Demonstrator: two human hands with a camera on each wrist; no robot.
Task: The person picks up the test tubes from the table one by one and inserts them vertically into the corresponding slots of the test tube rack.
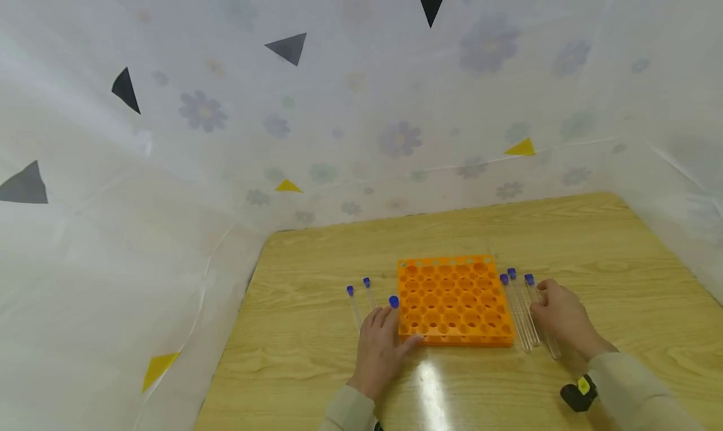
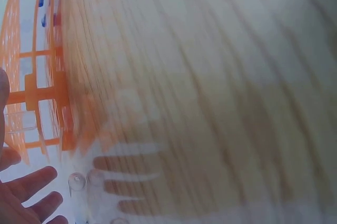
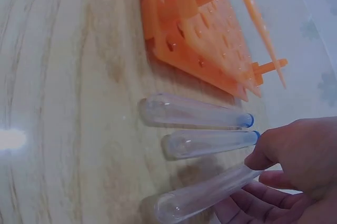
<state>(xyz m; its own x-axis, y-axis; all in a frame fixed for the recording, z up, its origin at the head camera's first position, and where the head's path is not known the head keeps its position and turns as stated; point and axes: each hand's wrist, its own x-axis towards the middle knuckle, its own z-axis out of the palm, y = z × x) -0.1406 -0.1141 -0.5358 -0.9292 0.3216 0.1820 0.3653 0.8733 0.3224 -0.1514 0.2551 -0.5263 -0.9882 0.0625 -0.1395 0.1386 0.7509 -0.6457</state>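
Observation:
An orange test tube rack (image 1: 454, 299) stands on the wooden table. My left hand (image 1: 381, 349) rests at its front left corner, thumb along the front edge and fingers by the left side. Close to those fingers shows a blue cap (image 1: 393, 301); its tube is mostly hidden. In the left wrist view the fingers (image 2: 31, 184) are spread, and a clear tube (image 2: 21, 121) shows within the rack frame. Right of the rack, my right hand (image 1: 565, 315) pinches a blue-capped test tube (image 3: 202, 195) near its upper end. Two more test tubes (image 3: 195, 112) lie beside it.
Two blue-capped tubes (image 1: 354, 308) lie left of the rack, partly behind my left hand. A black and yellow object (image 1: 578, 393) is by the right sleeve. White flower-patterned sheeting (image 1: 395, 136) encloses the table (image 1: 316, 261) at the back and sides.

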